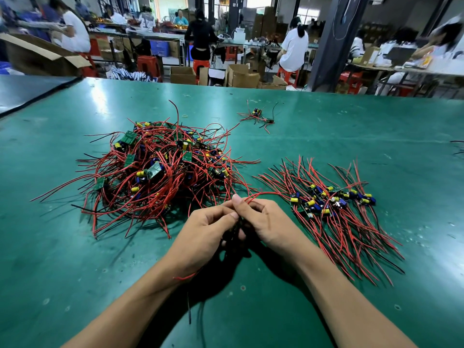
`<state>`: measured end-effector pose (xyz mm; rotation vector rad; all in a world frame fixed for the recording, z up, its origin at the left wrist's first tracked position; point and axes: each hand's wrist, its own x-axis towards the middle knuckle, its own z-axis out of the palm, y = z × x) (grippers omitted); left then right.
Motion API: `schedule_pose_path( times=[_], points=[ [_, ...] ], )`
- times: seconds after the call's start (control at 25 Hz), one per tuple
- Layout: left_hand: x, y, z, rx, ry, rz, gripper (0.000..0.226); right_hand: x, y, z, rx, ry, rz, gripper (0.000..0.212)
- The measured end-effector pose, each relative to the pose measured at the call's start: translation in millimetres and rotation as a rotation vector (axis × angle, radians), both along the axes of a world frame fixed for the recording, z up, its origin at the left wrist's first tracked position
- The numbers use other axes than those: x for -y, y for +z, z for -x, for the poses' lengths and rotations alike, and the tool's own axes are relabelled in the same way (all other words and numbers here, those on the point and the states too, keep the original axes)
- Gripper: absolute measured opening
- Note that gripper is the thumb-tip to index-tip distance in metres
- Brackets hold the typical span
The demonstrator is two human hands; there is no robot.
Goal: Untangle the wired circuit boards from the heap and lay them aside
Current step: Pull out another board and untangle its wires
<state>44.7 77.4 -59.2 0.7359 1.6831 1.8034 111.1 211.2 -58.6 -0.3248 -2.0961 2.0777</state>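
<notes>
- While both hands meet over the near middle of the table (75,247), the left hand (208,234) has its fingers curled round a dark bunch of black wires (233,232) held between the two palms.
- Right hand (268,222): thumb up, thumb and forefinger pinching a red wire (263,193) at the point where it leaves the grip.
- That red wire arcs off to the right from the pinch and reaches the near-left end of the sorted row (331,199) (whether it joins a board there, cannot tell).
- Any board inside the grip is hidden by the fingers; only wires show.
- A red wire end (185,276) sticks out below the left wrist, and one black lead (189,312) trails toward the camera.
- Heap (160,169): tangled red and black wires with green boards and yellow and blue parts. It lies left of and beyond the hands, its nearest wire ends just beside the left fingers.
- Sorted row lies right of the right hand, boards side by side, wires fanned out fore and aft.
- Lone wired board (257,113) sits far back, well apart from both piles; a rubber band (185,116) lies beyond the heap.
</notes>
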Motion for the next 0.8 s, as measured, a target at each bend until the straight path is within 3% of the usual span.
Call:
schedule_pose_path(
  times=[0.2,0.36,0.64,0.8],
  points=[
    [0.7,2.0,2.0,-0.044,-0.034,0.071,0.029,-10.8,-5.6,3.9,0.036,-0.036,-0.141,0.043],
    [1.0,3.1,1.7,-0.082,-0.043,0.106,0.026,-21.8,-6.5,6.9,0.005,-0.240,-0.363,0.045],
    [0.3,1.5,-0.9,-0.101,-0.069,0.120,0.025,-13.9,-0.9,12.0,0.026,-0.335,0.230,0.059],
    [0.0,-2.8,-2.3,-0.147,-0.050,0.110,0.024,-12.4,1.8,7.5,0.035,-0.275,0.224,0.047]
  ],
)
